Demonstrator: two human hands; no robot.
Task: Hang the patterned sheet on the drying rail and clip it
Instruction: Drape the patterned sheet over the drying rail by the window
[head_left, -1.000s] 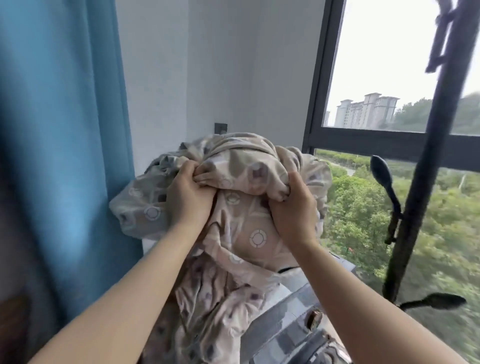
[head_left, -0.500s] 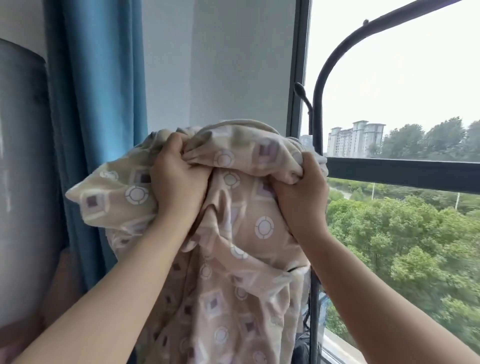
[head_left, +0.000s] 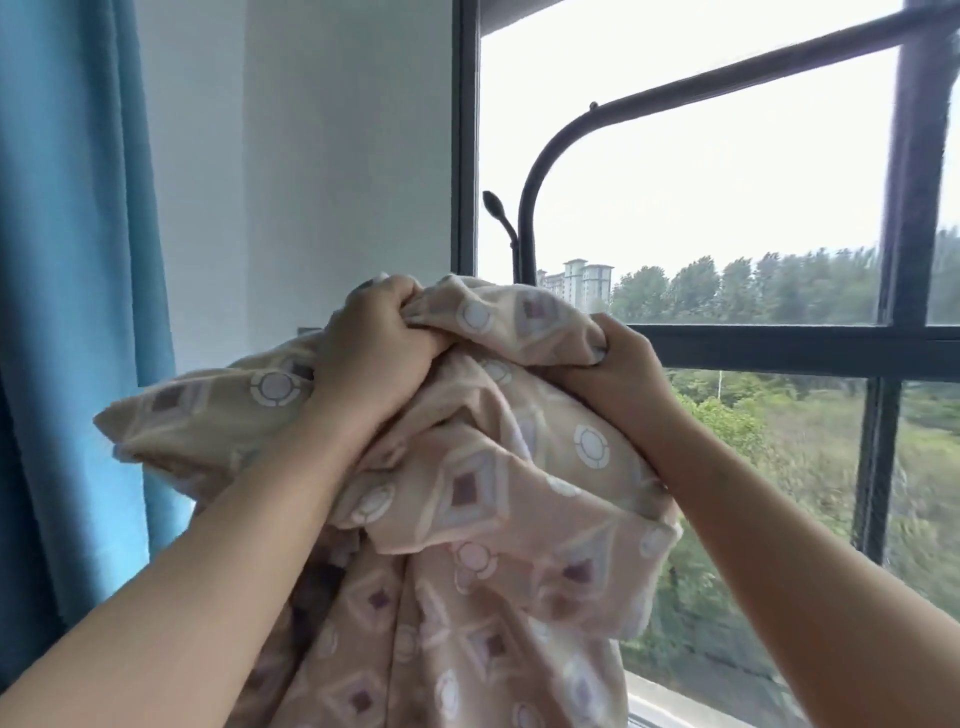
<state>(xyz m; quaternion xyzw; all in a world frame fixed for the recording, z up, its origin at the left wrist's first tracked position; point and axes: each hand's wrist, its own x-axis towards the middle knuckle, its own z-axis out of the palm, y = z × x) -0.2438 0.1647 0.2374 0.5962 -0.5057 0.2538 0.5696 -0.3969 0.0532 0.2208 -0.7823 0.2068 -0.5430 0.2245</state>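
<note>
Two fists, left hand (head_left: 371, 345) and right hand (head_left: 615, 371), clamp the bunched beige diamond-and-circle patterned sheet (head_left: 483, 467) below the black curved metal drying rail (head_left: 675, 101): lifting step, next likely throw-over, then clipping.

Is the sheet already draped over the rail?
No, the sheet is bunched in the left hand and right hand, below the rail's top bar.

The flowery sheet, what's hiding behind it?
Behind the bunched patterned sheet stand the dark drying rail's post and the window frame. The sheet covers the rail's lower part. Both the left hand and right hand grip it.
</note>
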